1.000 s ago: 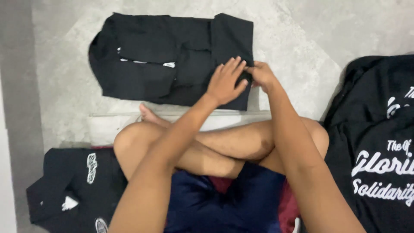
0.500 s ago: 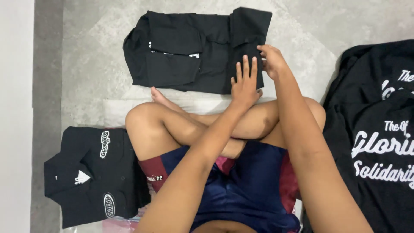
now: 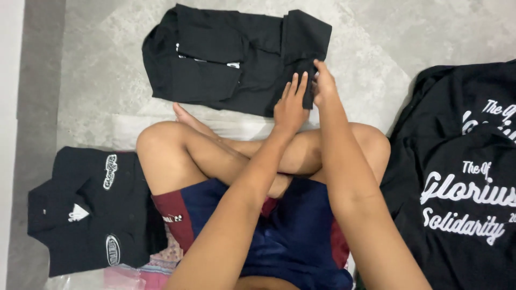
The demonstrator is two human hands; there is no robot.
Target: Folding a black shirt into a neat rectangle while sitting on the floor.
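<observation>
The person sits cross-legged on the grey floor, both arms reaching forward to a black shirt folded into a flat block in the upper middle of the frame. The left hand lies flat, fingers straight and spread, pressing the shirt's lower right edge. The right hand is closed in a pinch on that same corner, where the sleeve flap hangs over the side.

What could go wrong, to my eye: the pinched corner is the loose part, and a tug there could drag the whole block out of square or spring the fold open, since only the flat palm holds it down. The forearms nearly cross, so either wrist might nudge the other.

There is open floor to the left of the shirt and above its right end. The sides are tighter: a folded black shirt with white patches lies lower left, and a pile of black printed shirts fills the right edge, close beside the knee.
</observation>
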